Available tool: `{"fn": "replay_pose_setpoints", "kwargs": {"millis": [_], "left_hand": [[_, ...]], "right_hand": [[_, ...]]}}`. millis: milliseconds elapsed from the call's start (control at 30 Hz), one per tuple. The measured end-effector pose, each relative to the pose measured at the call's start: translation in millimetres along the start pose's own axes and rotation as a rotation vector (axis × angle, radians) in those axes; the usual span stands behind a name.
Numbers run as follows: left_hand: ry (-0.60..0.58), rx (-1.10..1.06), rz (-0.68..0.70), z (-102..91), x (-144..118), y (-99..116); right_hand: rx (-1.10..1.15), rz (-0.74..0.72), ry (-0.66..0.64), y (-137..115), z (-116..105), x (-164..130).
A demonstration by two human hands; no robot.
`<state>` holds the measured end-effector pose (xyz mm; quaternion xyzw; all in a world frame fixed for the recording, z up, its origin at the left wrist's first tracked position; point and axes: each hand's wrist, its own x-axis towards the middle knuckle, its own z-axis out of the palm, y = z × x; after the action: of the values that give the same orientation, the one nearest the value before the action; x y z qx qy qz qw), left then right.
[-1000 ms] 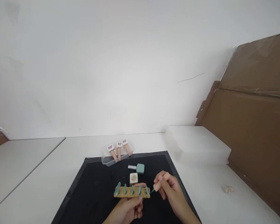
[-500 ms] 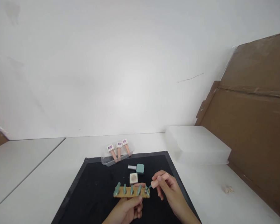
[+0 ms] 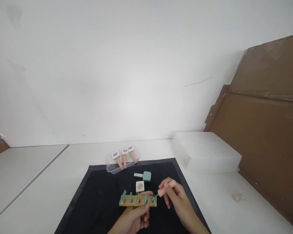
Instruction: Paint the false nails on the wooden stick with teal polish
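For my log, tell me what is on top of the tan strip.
Five green nail tips sit along the tan strip, with the brush in the right hand at the rightmost. The left hand covers part of the near edge with its thumb, hiding the strip there.

Diffuse lt, wall (image 3: 136, 78) brightest ctr, sl. blur

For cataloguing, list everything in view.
Tabletop: one, white, below
Mat: one, black, on tabletop
Tray: one, clear, mat edge
Pink-capped bottles: three, white, in tray
Bottle: one, green, on mat
Square item: one, white, on mat
Strip: one, tan, above mat
Nail tips: five, green, on strip
Brush: one, pink, at strip
Bin: one, translucent, right
Scraps: few, beige, right
Cardboard: count unclear, brown, both sides
Wall: one, white, behind
Left hand: one, holding strip
Right hand: one, holding brush
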<state>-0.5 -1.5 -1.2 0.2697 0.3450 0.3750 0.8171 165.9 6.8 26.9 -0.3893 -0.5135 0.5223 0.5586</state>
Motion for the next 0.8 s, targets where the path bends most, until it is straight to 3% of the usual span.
{"fn": "replay_pose_setpoints", "kwargs": {"millis": [800], "left_hand": [[0.000,0.005,-0.005,0.7,-1.2,0.0]], "right_hand": [[-0.010,0.021,0.047,-1.8,-0.3,0.9]]}}
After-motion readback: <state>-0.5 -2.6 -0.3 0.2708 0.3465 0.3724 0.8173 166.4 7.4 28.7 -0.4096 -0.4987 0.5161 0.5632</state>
